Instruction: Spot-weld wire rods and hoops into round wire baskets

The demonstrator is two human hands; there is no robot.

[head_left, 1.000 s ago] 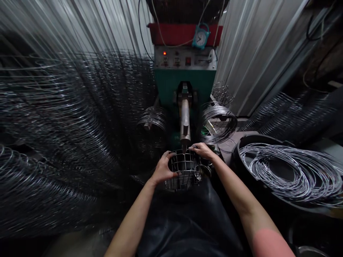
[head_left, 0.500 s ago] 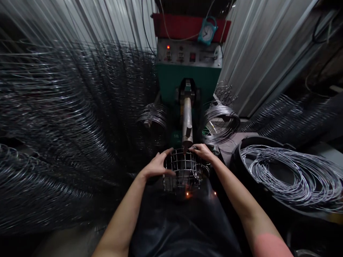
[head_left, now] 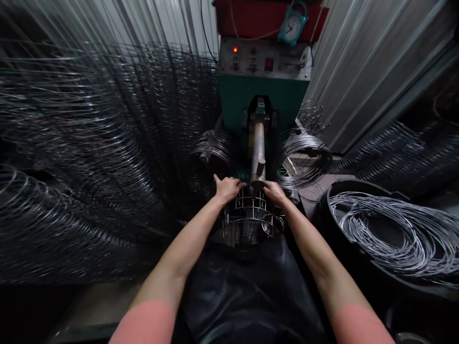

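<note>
A round cage of steel wire (head_left: 247,220) stands upright beneath the tip of the welding machine's thick metal arm (head_left: 258,143). My left hand (head_left: 228,189) is closed on the cage's far left edge, its thumb side pointing away to the left. Right beside the arm's tip, my right hand (head_left: 275,193) pinches the far right edge of the cage. Any small wire between my fingers is too dark to make out. A black apron (head_left: 247,286) covers my lap just below the cage.
Bundles of wire rings (head_left: 304,155) hang on both sides of the green machine (head_left: 234,95). A black tub (head_left: 335,229) with loose wire hoops (head_left: 412,239) stands to the right. Tall stacks of wire frames (head_left: 103,138) fill the left. A blue clock (head_left: 292,26) hangs above the panel.
My left hand has moved from the cage's left side to its far edge and closed there. The glowing sparks below the cage are gone. The view has shifted slightly.
</note>
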